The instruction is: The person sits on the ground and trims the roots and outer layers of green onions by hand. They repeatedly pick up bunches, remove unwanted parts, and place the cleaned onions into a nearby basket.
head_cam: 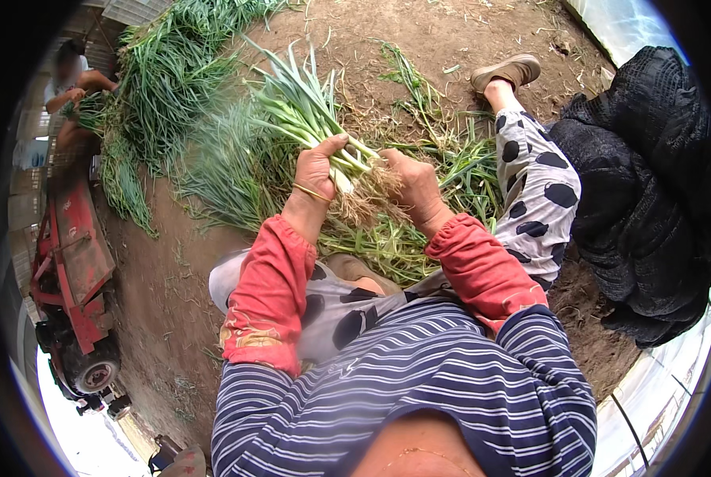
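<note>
My left hand [318, 172] grips a bunch of green onions [305, 116] around the white stems, its thumb lying across them. The leaves point away from me, and the brown stringy roots [361, 200] hang towards my lap. Against the root end, my right hand [414, 182] is curled with thumb and forefinger pinching at a stem base; its other fingers are partly hidden. Below both hands, loose green leaves and stalks [385, 247] litter the ground between my legs. More green onions [230, 167] lie in a pile just beyond my left hand.
A tall heap of green onions [164, 89] stands at the far left, where another person [69, 83] sits holding some. A red wheeled farm machine [78, 256] is on the left. Bundled black netting [636, 179] lies at right, beside my outstretched leg [537, 179]. Bare soil [427, 24] stretches ahead.
</note>
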The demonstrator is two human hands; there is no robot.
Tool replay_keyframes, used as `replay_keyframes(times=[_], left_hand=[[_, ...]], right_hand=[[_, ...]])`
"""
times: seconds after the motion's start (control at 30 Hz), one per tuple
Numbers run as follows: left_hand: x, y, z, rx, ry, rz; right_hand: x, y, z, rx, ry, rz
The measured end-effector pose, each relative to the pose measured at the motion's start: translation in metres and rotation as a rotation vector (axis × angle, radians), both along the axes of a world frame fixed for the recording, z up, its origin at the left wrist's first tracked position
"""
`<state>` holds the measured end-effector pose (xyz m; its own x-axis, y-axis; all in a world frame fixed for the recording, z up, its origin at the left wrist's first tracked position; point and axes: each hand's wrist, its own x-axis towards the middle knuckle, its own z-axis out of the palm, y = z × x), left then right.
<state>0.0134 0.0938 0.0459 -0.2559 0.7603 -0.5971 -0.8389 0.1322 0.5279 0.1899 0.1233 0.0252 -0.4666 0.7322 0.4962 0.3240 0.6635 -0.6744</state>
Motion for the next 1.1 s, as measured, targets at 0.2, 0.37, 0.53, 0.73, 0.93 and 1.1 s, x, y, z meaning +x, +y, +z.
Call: replay_keyframes(times=[0.2,0.37,0.53,0.73,0.93,1.1], left_hand=[[-0.002,0.001,-0.006,-0.033,-0.055,-0.023],[0.005,0.003,-0.012,-0.02,0.059,0.054],[-0.025,0.011,-0.018,0.025,0.08,0.059],[-0.046,0.012,-0.007,0.045,0.091,0.109],[-0.036,0.013,-0.014,0.041,0.065,0.042],[-0.012,0.006,-0.001,0.105,-0.028,-0.04]], right_hand=[[-0.002,0.012,0.005,0.046,-0.216,0.039],[-0.002,0.009,-0.008,-0.379,0.071,-0.202],[0.02,0.005,0.001,-1.238,1.15,-0.236],[0.1,0.016,-0.025,-0.853,0.323,-0.28],[0.041,0.004,0.02,-1.303,0.483,0.22],[0.006,0.003,0.006,-1.251,0.535,0.178]])
